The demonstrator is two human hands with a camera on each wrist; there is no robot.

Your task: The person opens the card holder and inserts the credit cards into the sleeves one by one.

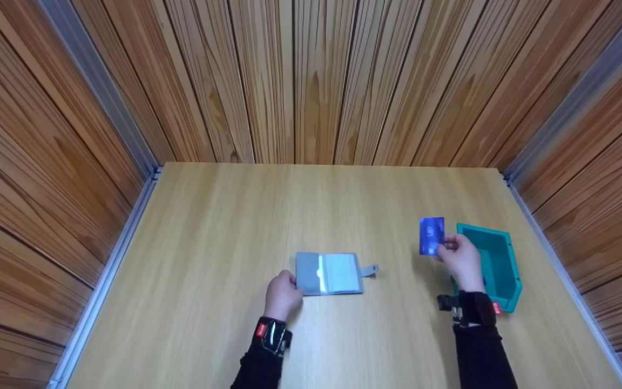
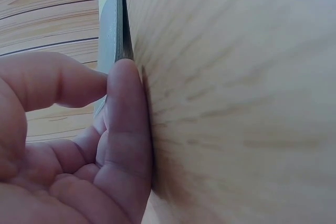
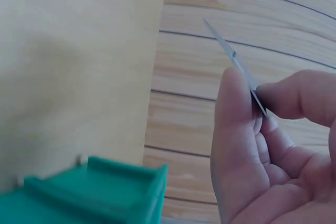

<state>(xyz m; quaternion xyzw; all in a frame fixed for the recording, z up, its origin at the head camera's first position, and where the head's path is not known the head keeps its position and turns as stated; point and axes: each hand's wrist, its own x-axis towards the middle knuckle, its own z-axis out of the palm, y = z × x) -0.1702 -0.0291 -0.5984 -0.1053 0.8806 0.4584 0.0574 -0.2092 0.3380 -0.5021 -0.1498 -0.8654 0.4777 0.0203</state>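
Note:
A grey-blue card holder (image 1: 308, 273) lies spread flat on the table, its clear sleeves (image 1: 343, 273) on the right and a snap strap (image 1: 369, 270) sticking out past them. My left hand (image 1: 283, 296) pinches the holder's lower left edge between thumb and fingers; the left wrist view shows that edge (image 2: 111, 38) between the fingertips. Up in the air to the right, my right hand (image 1: 461, 260) pinches a blue card (image 1: 431, 236) by its lower right side. Seen edge-on in the right wrist view, the card (image 3: 231, 52) is a thin strip between thumb and fingers.
A green plastic bin (image 1: 515, 270) stands at the right of the table, partly behind my right hand and wrist. Wood-plank walls with grey metal edging (image 1: 122, 232) enclose the wooden table (image 1: 224, 216) at the back and both sides.

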